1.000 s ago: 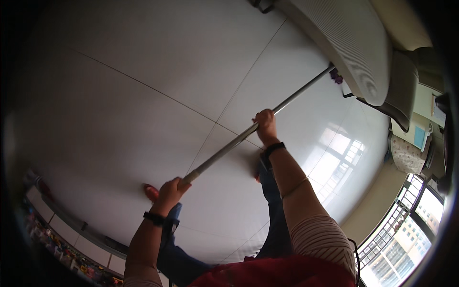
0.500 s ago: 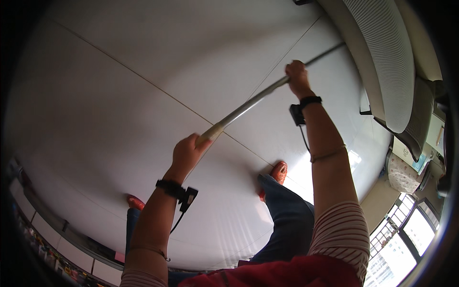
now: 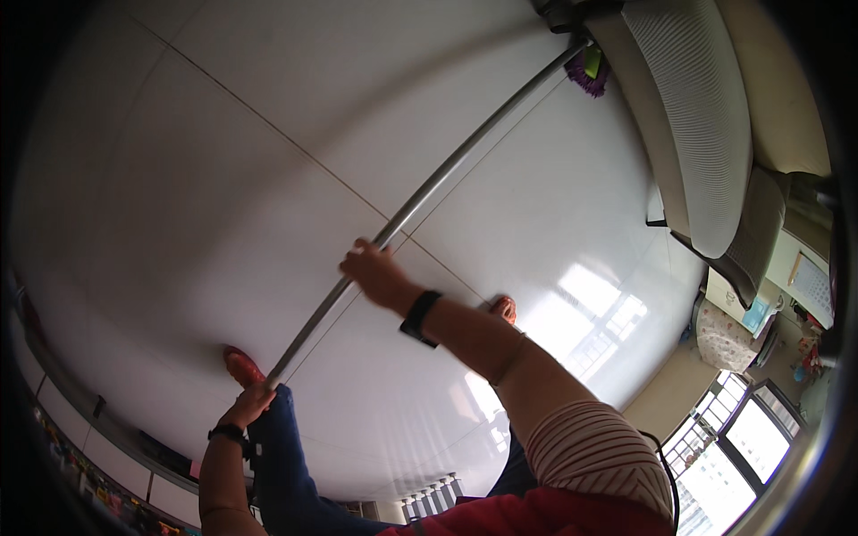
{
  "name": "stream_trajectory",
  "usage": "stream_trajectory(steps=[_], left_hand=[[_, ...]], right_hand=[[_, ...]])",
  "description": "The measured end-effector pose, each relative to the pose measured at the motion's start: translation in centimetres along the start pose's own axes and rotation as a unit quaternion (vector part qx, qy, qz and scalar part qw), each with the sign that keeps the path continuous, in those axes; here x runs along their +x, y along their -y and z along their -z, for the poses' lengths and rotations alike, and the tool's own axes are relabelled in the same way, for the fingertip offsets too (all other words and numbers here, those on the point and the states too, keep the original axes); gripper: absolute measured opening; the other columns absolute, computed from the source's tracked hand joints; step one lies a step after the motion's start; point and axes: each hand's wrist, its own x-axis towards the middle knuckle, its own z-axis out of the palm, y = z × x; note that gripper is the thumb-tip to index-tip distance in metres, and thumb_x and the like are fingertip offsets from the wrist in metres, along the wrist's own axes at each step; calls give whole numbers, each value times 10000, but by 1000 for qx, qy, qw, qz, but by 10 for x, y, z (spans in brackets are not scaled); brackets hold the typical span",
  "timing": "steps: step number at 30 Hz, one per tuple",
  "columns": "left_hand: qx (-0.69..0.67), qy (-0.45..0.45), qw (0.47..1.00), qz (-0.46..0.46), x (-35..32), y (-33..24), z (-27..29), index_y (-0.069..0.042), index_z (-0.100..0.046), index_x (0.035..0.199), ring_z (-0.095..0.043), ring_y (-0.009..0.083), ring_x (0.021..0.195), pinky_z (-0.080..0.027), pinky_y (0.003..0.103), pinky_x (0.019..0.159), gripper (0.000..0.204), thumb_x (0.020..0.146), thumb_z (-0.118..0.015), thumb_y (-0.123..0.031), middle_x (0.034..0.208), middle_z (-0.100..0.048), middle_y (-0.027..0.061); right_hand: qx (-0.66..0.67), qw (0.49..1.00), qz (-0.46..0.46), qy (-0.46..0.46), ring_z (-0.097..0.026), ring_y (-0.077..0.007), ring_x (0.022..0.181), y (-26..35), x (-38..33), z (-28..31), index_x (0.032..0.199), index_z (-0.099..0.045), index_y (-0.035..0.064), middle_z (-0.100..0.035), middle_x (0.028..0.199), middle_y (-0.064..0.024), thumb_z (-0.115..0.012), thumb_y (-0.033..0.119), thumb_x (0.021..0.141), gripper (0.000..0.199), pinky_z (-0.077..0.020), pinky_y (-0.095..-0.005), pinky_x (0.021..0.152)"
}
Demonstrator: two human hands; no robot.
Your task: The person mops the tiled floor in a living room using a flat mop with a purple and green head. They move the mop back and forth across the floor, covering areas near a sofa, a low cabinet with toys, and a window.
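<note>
- A long grey mop pole (image 3: 420, 201) is gripped near its lower end by the left hand (image 3: 248, 404); higher up it is clasped by the right hand (image 3: 375, 272)
- The purple mop head (image 3: 587, 75) is seen at the far end, beside the pale sofa (image 3: 697, 125)
- Glossy white floor tiles (image 3: 223, 179) are spread beneath; red slippers (image 3: 241, 364) are worn
</note>
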Motion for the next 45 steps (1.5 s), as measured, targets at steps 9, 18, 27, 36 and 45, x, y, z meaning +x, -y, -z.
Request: stream_trajectory(steps=[9, 18, 27, 36, 45], left_hand=[[175, 36, 962, 205, -214, 142, -11, 10, -615, 1000, -596, 397, 944, -478, 476, 801, 521, 766, -671, -452, 971, -631, 232], [207, 5, 974, 89, -129, 99, -12, -19, -623, 939, -611, 377, 870, -488, 455, 778, 432, 763, -672, -410, 915, -646, 198], [265, -239, 927, 119, -315, 105, -7, -14, -599, 728, -623, 382, 711, -503, 483, 636, 274, 767, -628, -284, 714, -624, 196], [77, -244, 945, 206, -513, 117, -138, -11, -613, 772, -615, 378, 774, -493, 481, 694, 255, 709, -637, -258, 746, -628, 197], [115, -194, 941, 251, -611, 67, -84, 8, -625, 857, -617, 385, 791, -490, 450, 721, 272, 688, -588, -203, 813, -642, 209]], right_hand=[[58, 994, 80, -49, -496, -225, 975, 237, -63, -63, 871, -559, 106, -520, 874, -45, -522, 150, 846, 63, -438, -418, 780], [128, 988, -30, -83, -489, -234, 936, 150, -61, -55, 840, -586, 130, -533, 832, -41, -540, 98, 773, 87, -457, -383, 727], [-4, 995, -2, 95, -496, -277, 904, 307, -36, -5, 840, -594, 113, -556, 878, -79, -571, 107, 757, 87, -492, -443, 673], [21, 975, 210, 70, -496, -191, 934, 459, -50, 66, 778, -600, 164, -549, 826, 18, -637, 188, 756, 49, -471, -384, 706], [103, 979, 178, 15, -489, -224, 909, 511, -94, 149, 748, -546, 141, -504, 800, -26, -605, 152, 730, 62, -468, -379, 651]])
